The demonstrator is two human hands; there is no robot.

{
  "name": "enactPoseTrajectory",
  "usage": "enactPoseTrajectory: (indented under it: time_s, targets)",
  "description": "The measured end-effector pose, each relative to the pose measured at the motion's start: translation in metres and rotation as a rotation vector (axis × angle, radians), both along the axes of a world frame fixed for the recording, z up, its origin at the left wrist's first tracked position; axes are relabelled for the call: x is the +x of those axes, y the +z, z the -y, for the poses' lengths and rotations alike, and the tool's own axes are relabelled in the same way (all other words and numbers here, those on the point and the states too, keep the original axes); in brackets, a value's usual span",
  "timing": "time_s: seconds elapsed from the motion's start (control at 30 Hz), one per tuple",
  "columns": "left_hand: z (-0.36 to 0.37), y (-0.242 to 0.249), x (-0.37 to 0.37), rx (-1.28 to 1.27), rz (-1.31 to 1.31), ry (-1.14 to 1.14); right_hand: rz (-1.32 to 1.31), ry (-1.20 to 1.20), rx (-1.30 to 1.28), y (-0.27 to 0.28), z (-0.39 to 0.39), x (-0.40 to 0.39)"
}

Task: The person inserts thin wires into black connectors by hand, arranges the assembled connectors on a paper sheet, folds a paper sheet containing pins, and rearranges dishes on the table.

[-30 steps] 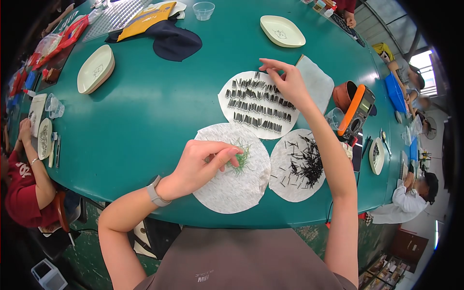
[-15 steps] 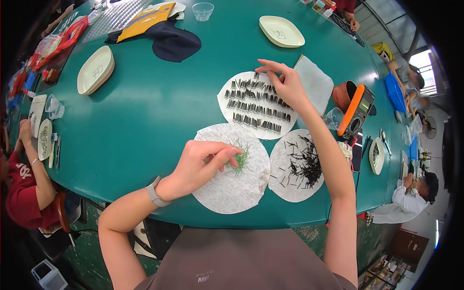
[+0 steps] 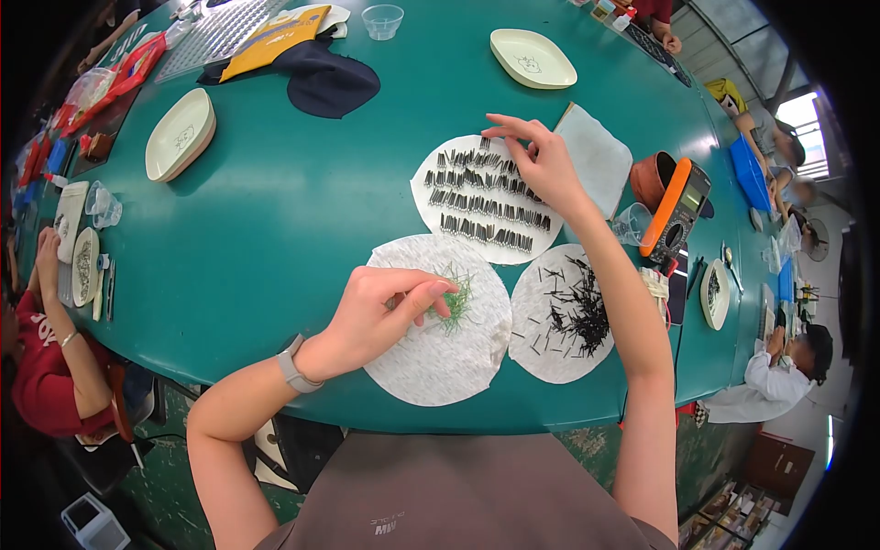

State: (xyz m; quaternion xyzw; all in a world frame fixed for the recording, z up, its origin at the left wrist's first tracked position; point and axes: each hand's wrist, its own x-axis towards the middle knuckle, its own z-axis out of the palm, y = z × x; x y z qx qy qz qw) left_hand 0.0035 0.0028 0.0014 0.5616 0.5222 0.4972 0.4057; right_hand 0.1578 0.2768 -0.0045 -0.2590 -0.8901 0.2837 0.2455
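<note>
My left hand [image 3: 390, 312] hovers over a round white pad [image 3: 431, 371], its thumb and fingers pinched together. What sits between the fingertips, if anything, is too small to name. Thin green wire-like strands [image 3: 456, 298] lie in a heap on that pad, partly behind the fingertips. Over the upper round white pad [image 3: 431, 220], my right hand [image 3: 541, 160] has its fingers stretched out and the thumb apart. Small black pieces with silvery ends [image 3: 495, 203] lie there in rows; a few are just under the right fingertips. Loose black pieces [image 3: 587, 316] are heaped on a third round pad [image 3: 550, 362].
Beyond the pads, a cream dish [image 3: 533, 60] and a clear cup [image 3: 382, 22] stand on the green table [image 3: 275, 238]. Another cream dish [image 3: 181, 135] is at left. An orange multimeter [image 3: 676, 209] leans by a brown pot [image 3: 649, 179] at right. Other people sit around the table.
Both hands hold nearly the same positions and poses. The view has shifted very slightly. The person at left has moved their hands a little.
</note>
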Motion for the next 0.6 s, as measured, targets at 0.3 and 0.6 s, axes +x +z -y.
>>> enactPoseTrajectory:
  time_s: [0.3,0.6]
  targets:
    - [0.0003,0.0001,0.0003,-0.006,-0.003,-0.007,0.018,0.000,0.014,0.0039,0.0055,0.0007]
    - [-0.0001,0.0033,-0.0018,-0.024,-0.030,-0.035,-0.005,-0.013,-0.050,0.0060,0.0060,0.0012]
